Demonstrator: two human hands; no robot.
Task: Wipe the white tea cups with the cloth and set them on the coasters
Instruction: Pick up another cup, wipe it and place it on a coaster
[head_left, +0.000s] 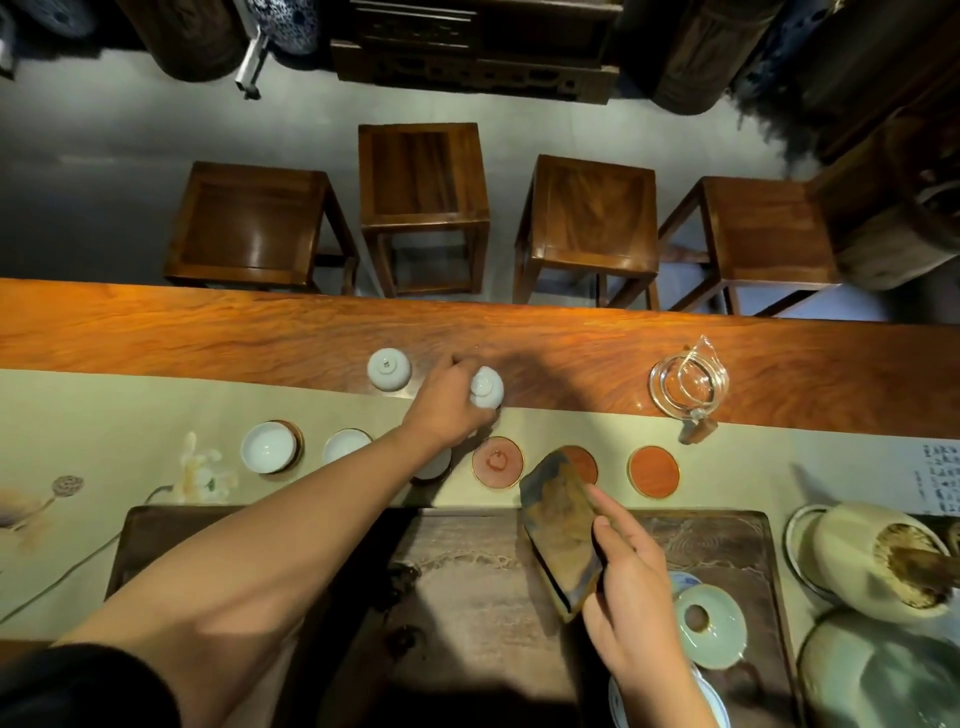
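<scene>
My left hand (451, 402) reaches across the table and grips an upside-down white tea cup (487, 387) near the runner's far edge. Another upside-down white cup (388, 369) stands to its left on the bare wood. Two upright white cups (268, 447) (345, 447) sit on coasters at the left; a third cup (434, 464) is mostly hidden under my left forearm. Three round orange coasters (497, 462) (581, 461) (653, 470) lie bare in a row. My right hand (631, 587) holds a folded brown cloth (563, 530) over the tea tray.
A dark wooden tea tray (467, 597) lies in front of me. A glass pitcher (688, 387) stands at the far right, with a lidded celadon bowl (709, 623) and pale ceramic vessels (878, 564) at the near right. Several wooden stools (423, 208) stand beyond the table.
</scene>
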